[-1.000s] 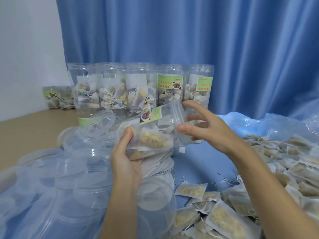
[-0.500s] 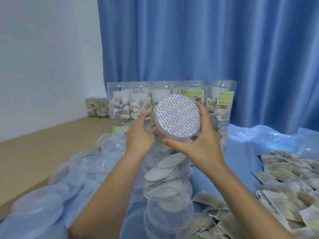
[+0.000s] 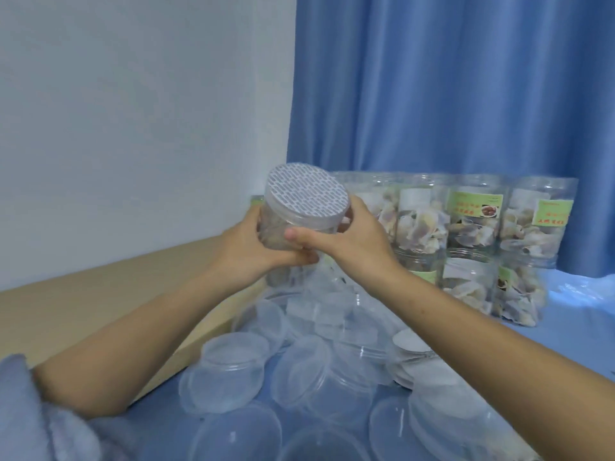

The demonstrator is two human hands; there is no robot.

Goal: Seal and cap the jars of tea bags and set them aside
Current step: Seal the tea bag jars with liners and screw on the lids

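Note:
A clear plastic jar (image 3: 279, 227) of tea bags is held up in front of me, tilted slightly left, with a white patterned seal (image 3: 307, 193) over its mouth. My left hand (image 3: 248, 252) grips the jar's body from the left. My right hand (image 3: 346, 239) holds it from the right, thumb along the front, fingers round the rim. A pile of clear plastic caps (image 3: 233, 377) lies below. Round white seal discs (image 3: 411, 341) are stacked beside them.
Several filled jars (image 3: 472, 227) with green labels stand stacked in two rows at the back right before a blue curtain (image 3: 449, 88). A wooden surface (image 3: 93, 304) and white wall lie to the left. A blue sheet (image 3: 572, 314) covers the table.
The jar went from lying tilted between my hands to upright with the seal on top. I have carried it up and to the left, and my view turned left.

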